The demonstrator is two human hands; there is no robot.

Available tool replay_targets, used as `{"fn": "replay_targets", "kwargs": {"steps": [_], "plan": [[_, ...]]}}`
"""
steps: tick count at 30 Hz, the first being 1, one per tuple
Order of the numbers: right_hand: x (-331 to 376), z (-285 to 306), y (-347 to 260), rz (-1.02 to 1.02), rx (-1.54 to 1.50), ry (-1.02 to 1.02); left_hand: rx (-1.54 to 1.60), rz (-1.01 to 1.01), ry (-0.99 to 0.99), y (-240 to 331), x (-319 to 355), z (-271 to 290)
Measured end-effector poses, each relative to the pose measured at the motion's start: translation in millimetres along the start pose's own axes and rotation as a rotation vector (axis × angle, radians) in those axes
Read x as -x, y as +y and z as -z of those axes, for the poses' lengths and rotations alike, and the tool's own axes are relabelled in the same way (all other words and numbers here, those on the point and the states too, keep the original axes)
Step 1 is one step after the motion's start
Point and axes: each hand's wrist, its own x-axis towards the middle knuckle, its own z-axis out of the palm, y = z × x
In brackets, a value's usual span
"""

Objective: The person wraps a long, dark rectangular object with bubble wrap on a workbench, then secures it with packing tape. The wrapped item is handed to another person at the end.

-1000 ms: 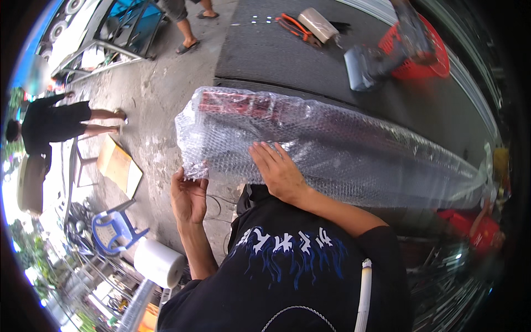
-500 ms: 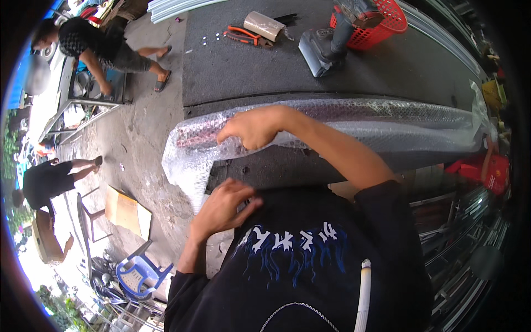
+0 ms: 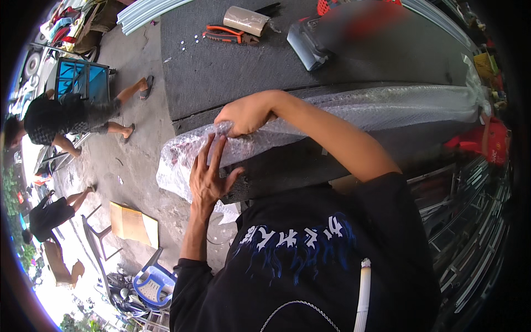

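Observation:
A long bundle in clear bubble wrap [image 3: 354, 113] lies across the near side of the dark work surface [image 3: 221, 72]. Near its left end, my right hand [image 3: 246, 115] is closed on a gathered fold of the wrap. My left hand [image 3: 207, 177] lies against the wrap just below, fingers stretched out and thumb apart. The loose wrap at the left end hangs past the surface's edge. What the wrap encloses is only faintly visible, with a reddish tint at the left end.
Farther back lie orange-handled pliers [image 3: 229, 35], a roll of brownish film [image 3: 245, 21] and a partly blurred power tool [image 3: 307, 44]. A person in red [image 3: 481, 145] is at the bundle's far right end. Two people walk at left, near a blue chair [image 3: 154, 285] and cardboard [image 3: 133, 224].
My left hand has moved up from near my chest onto the wrap. My right hand now grips a fold instead of pressing on top. The people at left have walked on.

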Motion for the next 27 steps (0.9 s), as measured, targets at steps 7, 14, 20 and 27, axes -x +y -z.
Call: {"fn": "replay_targets", "kwargs": {"steps": [7, 14, 20, 27], "plan": [[74.1, -14.6, -2.9, -0.107, 0.345, 0.306, -0.240, 0.054, -0.262, -16.3, -24.8, 16.0], [132.1, -28.3, -3.7, -0.350, 0.438, 0.551, -0.207, 0.049, -0.176, -30.9, -29.5, 25.6], [109.7, -10.9, 20.4, -0.264, 0.228, 0.645, -0.478, 0.182, -0.127, -51.6, 6.2, 53.3], [95.2, -1.6, 39.1, -0.246, 0.276, 0.585, -0.726, 0.217, -0.043, -105.6, 42.6, 71.5]]}}
